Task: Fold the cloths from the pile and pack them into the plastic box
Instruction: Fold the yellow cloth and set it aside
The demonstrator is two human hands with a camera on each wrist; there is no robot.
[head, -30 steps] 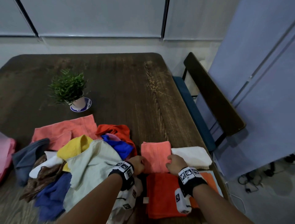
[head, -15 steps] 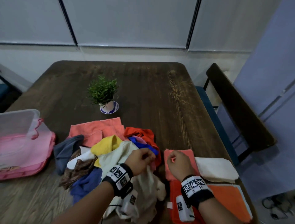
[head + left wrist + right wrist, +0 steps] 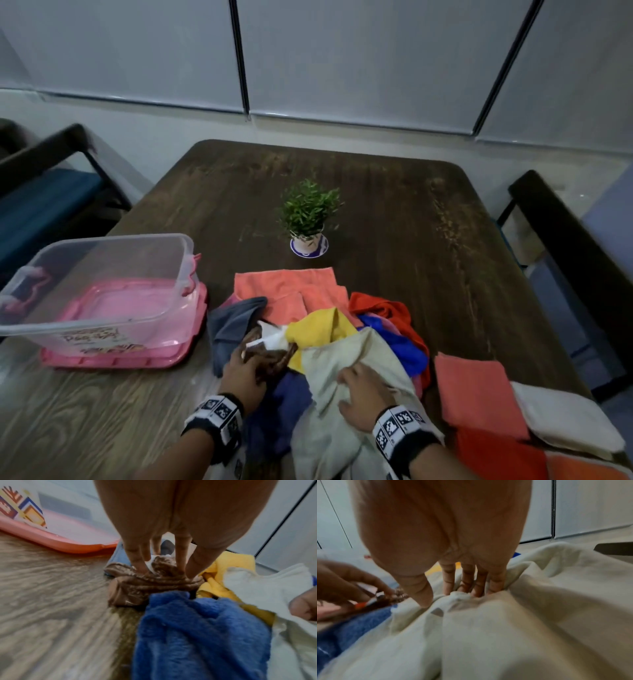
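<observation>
My left hand [image 3: 244,371] sits at the near edge of the dark wooden bench [image 3: 394,219], its fingers [image 3: 137,561] curled down into a bunched brown patterned cloth [image 3: 147,584] and gripping it together with a bit of white fabric. My right hand [image 3: 363,397], just beside it, digs its fingers [image 3: 448,580] and thumb into a large cream cloth [image 3: 346,370], pinching up a ridge of it. A fuzzy blue towel [image 3: 197,635] lies between my two hands, partly under the cream cloth.

Toward the near right corner of the bench I see folded pieces laid flat: a salmon-pink folded cloth [image 3: 478,394], a white folded cloth [image 3: 565,421] touching its right side, and a red-orange folded cloth [image 3: 496,455] nearest me.

Past my hands the loose pile spreads across the middle of the bench: a yellow cloth [image 3: 320,330], a grey cloth [image 3: 233,322] on its left, a bright blue cloth [image 3: 397,342] and a red cloth [image 3: 383,306] on its right, and a wide coral towel [image 3: 291,287] at the back.

The clear plastic box [image 3: 102,274] stands near the left edge of the bench, resting on its pink lid [image 3: 137,359]; I can make out no cloth inside it. Farther back, mid-bench, is a small green potted plant [image 3: 310,216] on a blue-rimmed saucer.
</observation>
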